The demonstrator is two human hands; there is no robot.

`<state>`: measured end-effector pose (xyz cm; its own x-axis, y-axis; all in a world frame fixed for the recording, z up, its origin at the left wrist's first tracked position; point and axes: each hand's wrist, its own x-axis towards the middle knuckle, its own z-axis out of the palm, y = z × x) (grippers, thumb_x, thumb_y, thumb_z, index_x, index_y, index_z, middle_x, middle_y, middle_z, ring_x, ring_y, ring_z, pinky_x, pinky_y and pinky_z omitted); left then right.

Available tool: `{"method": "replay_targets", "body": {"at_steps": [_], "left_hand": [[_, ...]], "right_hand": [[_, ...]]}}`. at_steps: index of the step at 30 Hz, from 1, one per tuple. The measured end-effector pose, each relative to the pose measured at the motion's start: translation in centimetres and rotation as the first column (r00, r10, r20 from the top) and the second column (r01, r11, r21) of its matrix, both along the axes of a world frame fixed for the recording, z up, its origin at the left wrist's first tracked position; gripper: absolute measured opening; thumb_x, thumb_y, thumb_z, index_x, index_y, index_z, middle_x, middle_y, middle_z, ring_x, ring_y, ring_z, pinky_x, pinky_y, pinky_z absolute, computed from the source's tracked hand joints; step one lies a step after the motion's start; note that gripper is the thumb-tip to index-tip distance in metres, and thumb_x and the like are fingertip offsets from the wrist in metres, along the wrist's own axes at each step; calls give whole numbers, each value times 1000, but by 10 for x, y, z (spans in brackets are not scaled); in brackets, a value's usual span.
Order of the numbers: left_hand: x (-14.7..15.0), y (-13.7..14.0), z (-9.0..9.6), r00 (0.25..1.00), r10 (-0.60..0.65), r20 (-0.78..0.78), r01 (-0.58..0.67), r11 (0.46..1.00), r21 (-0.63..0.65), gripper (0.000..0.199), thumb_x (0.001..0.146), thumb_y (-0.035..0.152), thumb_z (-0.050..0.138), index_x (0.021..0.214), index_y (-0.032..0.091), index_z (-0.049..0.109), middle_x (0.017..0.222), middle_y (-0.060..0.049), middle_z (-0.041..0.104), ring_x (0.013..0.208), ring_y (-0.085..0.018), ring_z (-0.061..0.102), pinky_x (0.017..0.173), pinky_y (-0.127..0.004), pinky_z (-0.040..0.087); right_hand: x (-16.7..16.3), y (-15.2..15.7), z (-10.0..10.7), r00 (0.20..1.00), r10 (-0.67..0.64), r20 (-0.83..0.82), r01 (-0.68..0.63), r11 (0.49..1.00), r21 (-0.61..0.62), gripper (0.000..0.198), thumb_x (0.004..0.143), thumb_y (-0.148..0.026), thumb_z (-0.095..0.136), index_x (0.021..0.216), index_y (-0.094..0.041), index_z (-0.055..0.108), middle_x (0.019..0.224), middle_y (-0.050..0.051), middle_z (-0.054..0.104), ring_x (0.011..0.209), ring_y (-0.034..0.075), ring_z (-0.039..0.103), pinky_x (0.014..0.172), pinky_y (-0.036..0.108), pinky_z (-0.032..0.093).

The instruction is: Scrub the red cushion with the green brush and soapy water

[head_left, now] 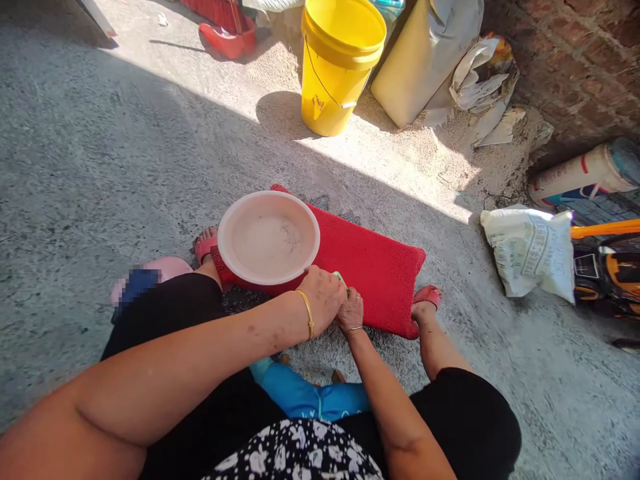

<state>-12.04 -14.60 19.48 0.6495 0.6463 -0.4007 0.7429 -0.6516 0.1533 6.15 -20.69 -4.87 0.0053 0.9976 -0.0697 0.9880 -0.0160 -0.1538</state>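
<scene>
My left hand (323, 293), with a gold bracelet at the wrist, is closed just below the rim of a pale pink basin (223, 257). Against it is my right hand (351, 311), its fingers curled and a ring on one finger. A small green-edged thing (341, 279) pokes out between the two hands; my fingers hide most of it. Below my hands is a red textured mat (373, 263), laid across between my feet. The basin stands on its left part and holds cloudy water.
A yellow bucket (325, 93) stands ahead on the concrete floor (165, 153). Behind it are a red dustpan (230, 43) and large sacks (420, 60) by a brick wall (575, 73). At right lie a white bag (530, 250) and an orange-black machine (617, 267).
</scene>
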Motion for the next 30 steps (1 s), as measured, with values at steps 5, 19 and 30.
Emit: {"method": "replay_targets", "body": {"at_steps": [5,19,30], "left_hand": [[-10,11,6,998,15,55,-12,999,-49,33,90,14,40,113,18,63,112,-15,64,104,-28,59,85,-44,40],[-67,62,21,942,333,43,-333,943,-19,39,92,16,37,124,16,59,128,-16,58,114,-32,53,87,-47,36],[-71,67,20,953,296,64,-294,955,-46,38,91,12,38,123,15,59,126,-17,59,112,-30,55,88,-46,37]], "right_hand": [[140,-31,7,714,-699,40,695,714,85,71,77,-43,58,139,-9,47,108,21,56,97,35,55,82,47,45],[-43,107,-12,997,-7,76,1,997,78,59,86,-40,52,140,-17,48,98,13,52,88,25,50,80,38,42],[148,66,7,801,-582,136,581,812,52,76,77,-49,60,145,-21,40,110,14,55,103,33,54,88,47,44]]}}
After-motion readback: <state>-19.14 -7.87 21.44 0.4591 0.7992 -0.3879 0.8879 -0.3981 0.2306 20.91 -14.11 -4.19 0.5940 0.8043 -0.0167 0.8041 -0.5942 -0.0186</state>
